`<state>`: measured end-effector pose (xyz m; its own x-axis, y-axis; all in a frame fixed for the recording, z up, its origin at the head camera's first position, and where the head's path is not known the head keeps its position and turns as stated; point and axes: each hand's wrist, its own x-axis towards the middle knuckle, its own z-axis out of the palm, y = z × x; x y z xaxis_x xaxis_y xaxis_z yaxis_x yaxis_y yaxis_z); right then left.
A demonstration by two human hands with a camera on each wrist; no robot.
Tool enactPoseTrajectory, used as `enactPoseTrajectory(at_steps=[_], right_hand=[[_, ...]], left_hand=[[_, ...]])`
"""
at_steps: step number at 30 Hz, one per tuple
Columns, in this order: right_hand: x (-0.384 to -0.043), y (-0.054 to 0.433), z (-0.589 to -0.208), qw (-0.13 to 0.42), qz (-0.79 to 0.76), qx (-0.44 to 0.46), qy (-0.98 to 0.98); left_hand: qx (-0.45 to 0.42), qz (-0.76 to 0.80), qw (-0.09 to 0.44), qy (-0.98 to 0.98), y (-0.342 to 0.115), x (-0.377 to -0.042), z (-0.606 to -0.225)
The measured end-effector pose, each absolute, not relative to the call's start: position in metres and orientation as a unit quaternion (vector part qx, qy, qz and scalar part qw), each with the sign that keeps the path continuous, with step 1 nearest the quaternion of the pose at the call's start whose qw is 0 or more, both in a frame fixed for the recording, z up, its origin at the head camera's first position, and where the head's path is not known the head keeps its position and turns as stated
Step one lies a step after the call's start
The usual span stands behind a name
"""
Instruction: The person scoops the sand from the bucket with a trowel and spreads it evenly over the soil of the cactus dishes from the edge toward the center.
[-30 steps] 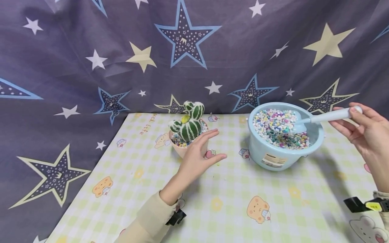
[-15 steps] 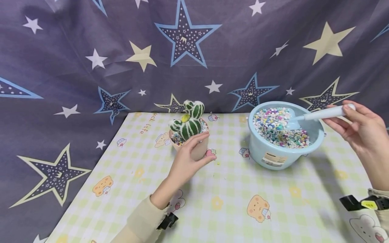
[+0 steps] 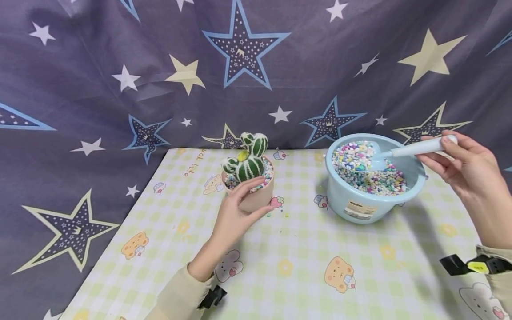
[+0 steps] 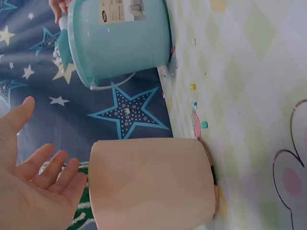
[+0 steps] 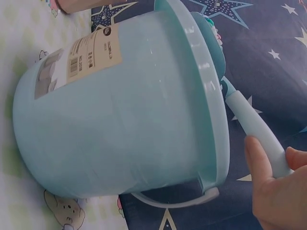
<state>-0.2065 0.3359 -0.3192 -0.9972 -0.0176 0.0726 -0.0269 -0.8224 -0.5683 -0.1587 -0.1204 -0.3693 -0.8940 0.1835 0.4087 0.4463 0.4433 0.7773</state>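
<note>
My right hand [image 3: 470,171] grips the white handle of a light blue scoop [image 5: 256,124], thumb on top. The scoop's bowl, heaped with small multicoloured pebbles [image 3: 354,155], is over the left part of a light blue bucket [image 3: 338,193]. More pebbles lie inside that bucket. My left hand [image 3: 236,211], thumb and fingers apart, is at the near side of a peach plant pot [image 3: 260,198] and grips nothing. In the pot, a green-and-white fuzzy cactus [image 3: 251,169] with a yellow flower stands among similar pebbles.
The table wears a green checked cloth [image 3: 308,240] with cartoon prints. A few loose pebbles, one green [image 4: 205,124] and one yellow [image 4: 193,86], lie between pot and bucket. A dark curtain [image 3: 168,35] with stars hangs behind the table.
My left hand has drawn back left and toward me, uncovering more of the pot. My right hand has shifted the loaded scoop a little left over the bucket.
</note>
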Motion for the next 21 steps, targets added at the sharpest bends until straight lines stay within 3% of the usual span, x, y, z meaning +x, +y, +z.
enactPoseTrajectory(at_steps=[14, 21], right_hand=[[-0.213, 0.323, -0.314, -0.025, 0.954, 0.028, -0.297], [-0.216, 0.313, -0.313, -0.045, 0.949, 0.036, -0.31]], left_hand=[[-0.171, -0.519, 0.153, -0.824, -0.143, -0.155, -0.37], [-0.151, -0.525, 0.194, -0.815, -0.158, -0.159, -0.371]])
